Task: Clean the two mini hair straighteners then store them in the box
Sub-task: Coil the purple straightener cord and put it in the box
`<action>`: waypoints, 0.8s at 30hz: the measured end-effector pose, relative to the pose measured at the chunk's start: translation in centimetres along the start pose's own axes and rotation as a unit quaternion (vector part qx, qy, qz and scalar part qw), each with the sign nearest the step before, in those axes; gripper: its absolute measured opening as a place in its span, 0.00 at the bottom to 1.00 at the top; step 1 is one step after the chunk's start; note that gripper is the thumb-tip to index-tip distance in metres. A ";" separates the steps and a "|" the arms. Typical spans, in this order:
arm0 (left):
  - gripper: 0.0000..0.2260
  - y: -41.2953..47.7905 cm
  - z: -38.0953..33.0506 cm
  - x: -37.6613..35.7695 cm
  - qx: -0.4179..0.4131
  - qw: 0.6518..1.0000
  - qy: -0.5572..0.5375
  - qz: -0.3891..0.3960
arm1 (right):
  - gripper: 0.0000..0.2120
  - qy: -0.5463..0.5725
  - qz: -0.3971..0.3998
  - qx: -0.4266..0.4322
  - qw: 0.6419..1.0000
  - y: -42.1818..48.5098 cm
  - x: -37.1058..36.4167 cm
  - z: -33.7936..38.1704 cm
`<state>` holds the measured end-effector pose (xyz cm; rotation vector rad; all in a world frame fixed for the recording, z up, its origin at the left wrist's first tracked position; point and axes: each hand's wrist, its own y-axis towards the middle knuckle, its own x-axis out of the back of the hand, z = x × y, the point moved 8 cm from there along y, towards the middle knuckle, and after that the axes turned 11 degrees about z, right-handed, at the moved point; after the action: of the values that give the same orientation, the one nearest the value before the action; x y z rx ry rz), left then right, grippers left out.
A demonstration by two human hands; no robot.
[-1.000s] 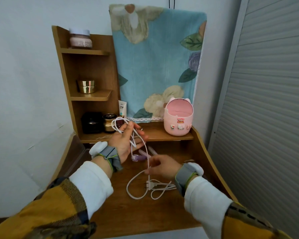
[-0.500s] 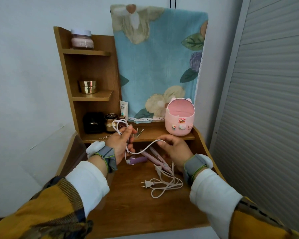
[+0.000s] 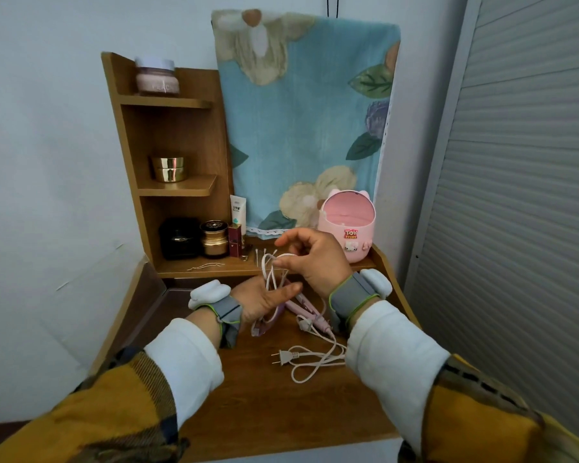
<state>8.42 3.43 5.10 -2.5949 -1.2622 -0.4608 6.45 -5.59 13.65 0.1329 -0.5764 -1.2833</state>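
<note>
the tabletop and shelf are brown wood-grain board with a low satin sheen. the hanging cloth is soft, matt woven fabric with a lace hem. the box is smooth, glossy pink plastic. the pink straightener and purple straightener look like smooth plastic with a slight shine. the cord has a smooth white sheath; the plug has bright metal prongs. the gold jar is mirror-shiny, the black case glossy, the top jar frosted. the wristbands are matt grey fabric; the shutter is matt, ribbed grey.
</note>
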 end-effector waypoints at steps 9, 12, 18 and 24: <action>0.14 -0.4 0.7 0.6 0.003 0.965 -0.244 -0.094 | 0.14 0.094 -0.020 -0.050 0.994 -0.5 0.3 -3.3; 0.15 -0.5 0.9 1.6 0.003 0.940 -0.318 -0.121 | 0.14 0.120 0.019 -0.095 0.988 -1.7 0.1 -5.0; 0.14 -0.6 0.8 3.0 -0.005 0.907 -0.389 -0.159 | 0.24 -0.092 0.213 -0.272 0.934 -4.7 -1.4 -10.0; 0.11 -0.6 1.0 3.1 -0.011 0.907 -0.389 -0.163 | 0.09 -0.023 0.079 -0.239 0.967 -3.8 -0.4 -9.6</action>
<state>9.94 6.37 5.35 -2.6677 -1.9327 0.6020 7.66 -8.50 3.78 -0.3388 -0.2954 -1.2368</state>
